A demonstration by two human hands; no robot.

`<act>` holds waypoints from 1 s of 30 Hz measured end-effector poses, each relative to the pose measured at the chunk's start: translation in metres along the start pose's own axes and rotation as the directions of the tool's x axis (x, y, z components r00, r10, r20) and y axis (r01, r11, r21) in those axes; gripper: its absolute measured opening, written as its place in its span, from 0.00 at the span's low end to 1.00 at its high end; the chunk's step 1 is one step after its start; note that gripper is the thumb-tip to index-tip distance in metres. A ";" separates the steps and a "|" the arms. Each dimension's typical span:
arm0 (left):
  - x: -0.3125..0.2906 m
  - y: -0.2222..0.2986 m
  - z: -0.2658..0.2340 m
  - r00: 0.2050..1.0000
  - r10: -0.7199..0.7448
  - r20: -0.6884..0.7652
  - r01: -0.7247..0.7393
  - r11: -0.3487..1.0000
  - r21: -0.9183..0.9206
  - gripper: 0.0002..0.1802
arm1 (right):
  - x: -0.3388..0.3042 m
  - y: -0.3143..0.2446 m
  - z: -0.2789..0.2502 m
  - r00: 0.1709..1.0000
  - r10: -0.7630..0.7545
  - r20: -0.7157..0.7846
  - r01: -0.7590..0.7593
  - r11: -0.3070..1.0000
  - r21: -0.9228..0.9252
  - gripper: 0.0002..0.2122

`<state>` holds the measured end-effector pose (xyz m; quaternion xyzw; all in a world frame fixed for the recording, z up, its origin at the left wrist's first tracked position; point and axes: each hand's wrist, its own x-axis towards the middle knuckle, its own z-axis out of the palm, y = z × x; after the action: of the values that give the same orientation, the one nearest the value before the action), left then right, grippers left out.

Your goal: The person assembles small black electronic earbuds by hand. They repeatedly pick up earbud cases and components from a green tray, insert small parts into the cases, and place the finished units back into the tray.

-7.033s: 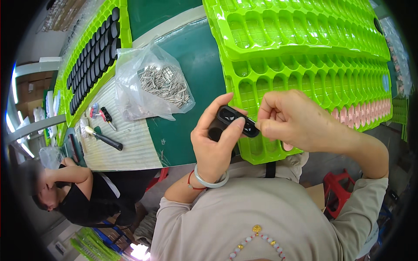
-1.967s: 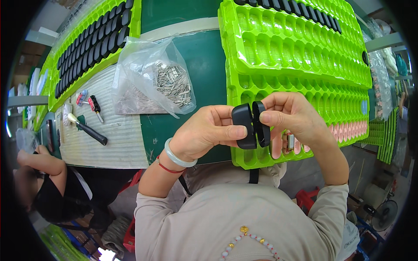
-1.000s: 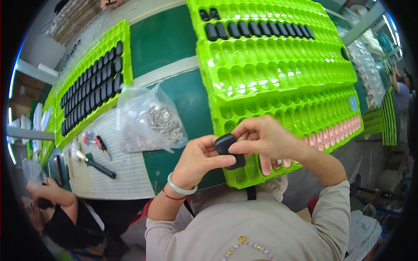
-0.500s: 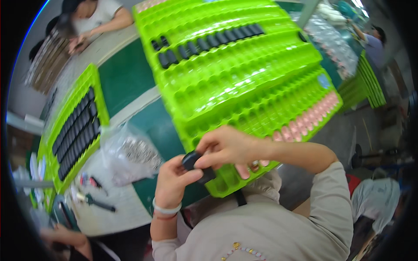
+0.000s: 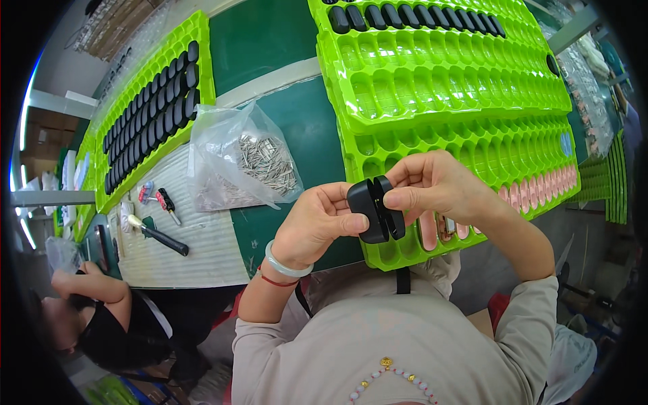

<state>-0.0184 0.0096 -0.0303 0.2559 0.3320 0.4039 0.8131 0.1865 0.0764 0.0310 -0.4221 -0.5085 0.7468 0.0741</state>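
Between my two hands, in front of my chest, is a small black hinged case (image 5: 368,210), its two halves parted by a narrow gap. Thumb and fingers of my left hand (image 5: 314,219) grip its left half. My right hand (image 5: 432,187) pinches the upper part of the right half, thumb on the near face. Just behind and beneath the case lies the near edge of a bright green compartment tray (image 5: 466,145). A row of pink pieces (image 5: 533,196) fills that tray's near edge, partly covered by my right hand and forearm.
A second green tray (image 5: 341,101) overlaps it, with a row of black cases (image 5: 408,16). To the left are a clear bag of metal pins (image 5: 270,162), a black-handled tool (image 5: 165,239) and another green tray (image 5: 202,40) of black cases. A co-worker's arm (image 5: 101,287) is at lower left.
The view has shifted, so trays and bag appear elsewhere in it. The case, darkly bunched between my fingers before, now shows its two halves apart. Both hands keep hold of it.
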 end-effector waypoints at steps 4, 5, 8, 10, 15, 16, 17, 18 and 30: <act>0.001 -0.001 -0.002 1.000 0.008 -0.002 -0.008 1.000 -0.025 0.21 | -0.002 -0.005 0.002 1.000 0.010 -0.009 -0.009 1.000 0.018 0.17; 0.001 -0.002 -0.002 1.000 0.025 -0.007 -0.025 1.000 -0.013 0.20 | -0.002 -0.003 0.002 1.000 -0.011 -0.013 0.011 1.000 0.022 0.17; 0.001 -0.004 0.000 0.996 0.080 -0.045 -0.078 0.996 0.037 0.19 | 0.000 0.001 0.004 0.998 -0.031 -0.055 0.029 0.999 -0.045 0.14; 0.000 -0.003 0.003 0.994 0.093 -0.064 -0.089 0.994 0.059 0.19 | 0.001 0.004 0.004 0.996 -0.054 -0.073 0.047 0.995 -0.090 0.13; 0.000 -0.001 0.000 1.000 0.014 -0.023 -0.014 1.000 0.006 0.20 | -0.002 0.003 -0.001 1.000 -0.008 0.005 0.008 1.000 0.006 0.18; 0.000 -0.001 0.000 1.000 0.002 -0.013 -0.002 1.000 -0.014 0.21 | -0.001 0.006 -0.001 1.000 -0.021 0.001 0.021 0.999 0.037 0.17; 0.001 -0.001 0.000 1.000 -0.009 -0.003 0.009 0.999 -0.033 0.21 | 0.000 0.010 0.000 0.999 -0.034 -0.004 0.034 0.997 0.068 0.15; 0.001 -0.001 0.000 1.000 -0.021 0.007 0.021 0.998 -0.052 0.22 | 0.001 0.013 0.001 0.999 -0.047 -0.009 0.048 0.994 0.100 0.14; 0.002 -0.001 0.002 1.000 -0.008 -0.014 0.008 1.000 -0.028 0.21 | -0.001 0.008 0.003 0.996 -0.015 -0.084 0.016 1.000 0.013 0.17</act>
<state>-0.0156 0.0102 -0.0300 0.2404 0.3332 0.4071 0.8157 0.1880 0.0701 0.0251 -0.4485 -0.5032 0.7313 0.1041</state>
